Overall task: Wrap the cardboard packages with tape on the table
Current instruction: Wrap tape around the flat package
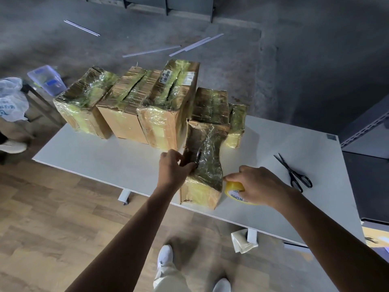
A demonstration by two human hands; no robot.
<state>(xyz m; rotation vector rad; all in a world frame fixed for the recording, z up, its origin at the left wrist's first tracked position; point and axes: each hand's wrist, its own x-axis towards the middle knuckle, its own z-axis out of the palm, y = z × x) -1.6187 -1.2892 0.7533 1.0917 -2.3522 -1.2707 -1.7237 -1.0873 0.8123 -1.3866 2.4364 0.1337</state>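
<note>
The left hand (173,167) is gripping the nearest cardboard package (205,186), the right hand (259,186) clasping the tape roll (232,192) with curled fingers (233,176); a hard tug is risking sliding the package off the bench (105,157).

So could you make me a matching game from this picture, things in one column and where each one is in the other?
Things:
1. black-handled metal scissors
2. yellow roll of tape
3. nearest tape-wrapped cardboard package
4. clear plastic box with blue clips

Places:
A. held by the left hand
B. off the white table, far left
C. lying on the table, right side
D. gripped by the right hand

Pairs: 1-C, 2-D, 3-A, 4-B
</note>
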